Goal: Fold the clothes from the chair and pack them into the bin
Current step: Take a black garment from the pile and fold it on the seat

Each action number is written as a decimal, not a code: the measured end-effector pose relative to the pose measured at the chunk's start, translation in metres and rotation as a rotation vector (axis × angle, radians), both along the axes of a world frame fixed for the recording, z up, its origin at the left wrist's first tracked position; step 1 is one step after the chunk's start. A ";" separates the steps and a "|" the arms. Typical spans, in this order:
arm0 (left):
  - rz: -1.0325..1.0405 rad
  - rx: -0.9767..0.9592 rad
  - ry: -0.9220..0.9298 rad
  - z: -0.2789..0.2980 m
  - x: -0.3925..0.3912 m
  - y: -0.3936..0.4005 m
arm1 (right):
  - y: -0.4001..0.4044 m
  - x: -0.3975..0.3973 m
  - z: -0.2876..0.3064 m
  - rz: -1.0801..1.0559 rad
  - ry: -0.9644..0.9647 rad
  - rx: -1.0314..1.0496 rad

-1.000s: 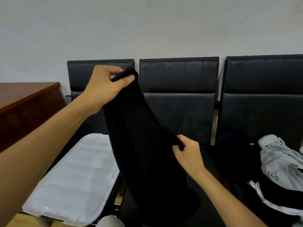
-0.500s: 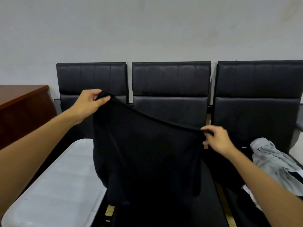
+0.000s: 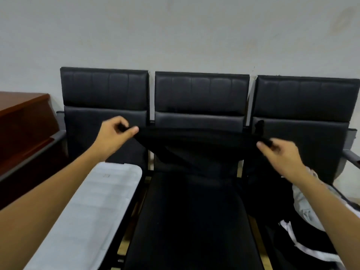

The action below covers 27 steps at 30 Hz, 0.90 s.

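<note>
A black garment (image 3: 194, 149) is stretched wide over the middle seat (image 3: 191, 221) of a row of black chairs. My left hand (image 3: 115, 136) pinches its left top corner. My right hand (image 3: 280, 154) pinches its right top corner. The cloth hangs down between them toward the seat, dark against dark, so its lower edge is hard to make out. On the right seat lies a pile of clothes: a grey piece (image 3: 305, 207) and a black piece with white stripes (image 3: 311, 248). A white bin lid (image 3: 87, 215) covers the left seat.
A brown wooden desk (image 3: 23, 121) stands at the far left beside the chairs. A grey armrest (image 3: 350, 156) juts out at the right. A plain white wall runs behind the chair backs.
My hands have moved apart and levelled out, spreading the black garment wide from a bunched hanging strip. My left hand came down; my right hand went up and right.
</note>
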<state>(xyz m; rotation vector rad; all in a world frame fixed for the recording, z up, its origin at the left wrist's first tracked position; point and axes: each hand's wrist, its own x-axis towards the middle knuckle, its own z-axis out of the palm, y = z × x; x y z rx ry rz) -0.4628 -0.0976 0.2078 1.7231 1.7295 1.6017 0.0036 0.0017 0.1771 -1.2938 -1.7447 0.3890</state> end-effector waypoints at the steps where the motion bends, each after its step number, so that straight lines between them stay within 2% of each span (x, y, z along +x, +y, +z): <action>1: -0.017 -0.076 0.049 -0.026 -0.001 -0.013 | -0.014 0.001 -0.025 0.025 -0.065 -0.064; 6: 0.016 -0.626 0.252 -0.168 -0.004 -0.085 | -0.073 -0.007 -0.158 0.328 -0.267 -0.427; 8: -0.002 -0.887 0.342 -0.218 -0.008 -0.109 | -0.095 -0.009 -0.197 0.441 -0.422 -0.635; 10: -0.037 -1.033 0.396 -0.247 -0.012 -0.123 | -0.110 -0.004 -0.222 0.555 -0.568 -0.822; 11: -0.055 -1.069 0.397 -0.257 -0.013 -0.124 | -0.112 -0.001 -0.231 0.572 -0.561 -0.905; 12: -0.068 -1.081 0.405 -0.261 -0.011 -0.123 | -0.112 0.003 -0.236 0.544 -0.515 -0.952; 14: -0.112 -1.056 0.441 -0.265 0.000 -0.110 | -0.103 0.009 -0.248 0.351 -0.410 -0.920; 16: -0.219 -1.011 0.470 -0.267 0.021 -0.090 | -0.086 0.014 -0.259 0.140 -0.431 -0.822; 18: -0.360 -0.979 0.551 -0.274 0.053 -0.068 | -0.074 0.010 -0.265 -0.003 -0.399 -0.808; 22: -0.566 -0.899 0.679 -0.296 0.130 -0.029 | -0.049 -0.007 -0.280 -0.054 -0.342 -0.825; 24: -0.581 -0.852 0.696 -0.306 0.161 -0.009 | -0.036 -0.018 -0.286 -0.086 -0.317 -0.804; 27: -0.562 -0.779 0.673 -0.312 0.205 0.032 | -0.011 -0.023 -0.288 -0.266 -0.175 -0.776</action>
